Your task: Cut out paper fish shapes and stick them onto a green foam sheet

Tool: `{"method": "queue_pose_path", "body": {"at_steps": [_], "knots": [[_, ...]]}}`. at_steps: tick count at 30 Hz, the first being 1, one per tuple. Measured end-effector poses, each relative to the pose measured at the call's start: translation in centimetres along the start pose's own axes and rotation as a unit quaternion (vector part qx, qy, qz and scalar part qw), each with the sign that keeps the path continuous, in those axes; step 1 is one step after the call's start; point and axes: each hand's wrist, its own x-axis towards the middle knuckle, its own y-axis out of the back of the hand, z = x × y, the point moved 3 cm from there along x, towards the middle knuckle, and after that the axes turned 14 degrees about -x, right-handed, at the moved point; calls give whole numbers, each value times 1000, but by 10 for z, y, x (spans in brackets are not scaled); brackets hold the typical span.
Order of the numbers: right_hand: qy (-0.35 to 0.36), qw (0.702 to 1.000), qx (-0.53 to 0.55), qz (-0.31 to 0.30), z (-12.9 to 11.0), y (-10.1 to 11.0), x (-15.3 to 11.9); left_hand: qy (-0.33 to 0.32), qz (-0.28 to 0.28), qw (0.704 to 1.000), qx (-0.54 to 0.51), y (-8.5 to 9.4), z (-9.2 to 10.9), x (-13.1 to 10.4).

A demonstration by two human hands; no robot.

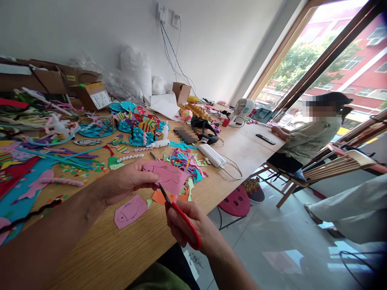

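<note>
Between the thumb and fingers of my left hand point(133, 177) is a pink paper point(169, 177) with a fish outline drawn on it. My right hand point(187, 223) is closed round the red handles of a pair of scissors point(189, 229). The dark blades meet the lower edge of the pink paper, close to my left fingertips. A second pink paper fish point(130, 211), cut roughly around its drawing, lies on the table below my left hand. Orange paper scraps point(160, 197) and pale green ones lie partly hidden behind the scissors.
Colourful paper scraps point(184, 161) are heaped beyond my hands. Pipe cleaners point(66, 155) and paper crafts crowd the left side. A white power strip point(211, 155) with a cable lies to the right. Farther right, a person point(317, 129) sits at the table point(238, 149); another's legs show.
</note>
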Motion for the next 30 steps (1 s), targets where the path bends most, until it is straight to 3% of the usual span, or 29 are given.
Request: {"method": "queue_pose_path", "body": {"at_steps": [8, 17, 30], "knots": [[-9, 1000, -28, -5, -1, 1, -3, 4, -63, 998, -19, -7, 2, -2], [-4, 999, -39, -7, 0, 1, -4, 16, -93, 995, -38, -9, 3, -2], [2, 990, -138, 30, 2, 7, -4, 28, -72, 997, -11, -9, 1, -2]]}}
